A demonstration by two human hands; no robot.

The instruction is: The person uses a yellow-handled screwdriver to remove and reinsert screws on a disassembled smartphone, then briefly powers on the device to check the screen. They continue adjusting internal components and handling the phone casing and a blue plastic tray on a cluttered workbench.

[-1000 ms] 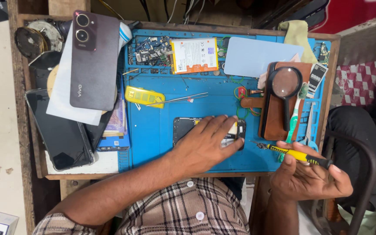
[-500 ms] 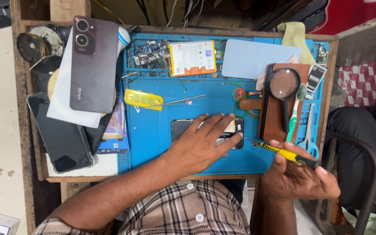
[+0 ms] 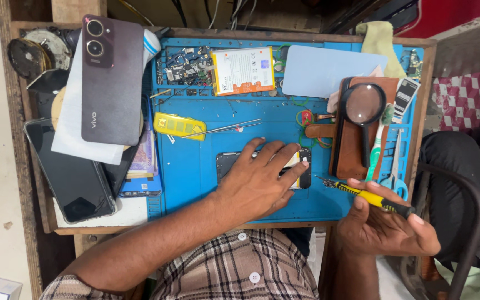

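- The left hand is lying flat on an opened phone on the blue mat, fingers spread and pressing down, its grip open rather than closed round anything.
- The phone is showing only at its edges from under the palm and fingers, near the front middle of the mat.
- The right hand is hanging off the front right corner of the tabletop, its grip clamped on a yellow and black screwdriver.
- The screwdriver is pointing its metal tip away from that grip toward the phone, and the tip is sitting just beside the left fingertips, apart from them.
- Just beyond the left grip, tweezers are lying on the mat, touching a yellow tool.
- Farther out from that hand, a battery is sitting beside a loose circuit board at the far edge of the mat.
- Beyond the right grip, a magnifying glass is resting on a brown case, with blue scissors just beside it.
- Well away on the outer side of the left arm, a dark phone is lying back upward on white paper.
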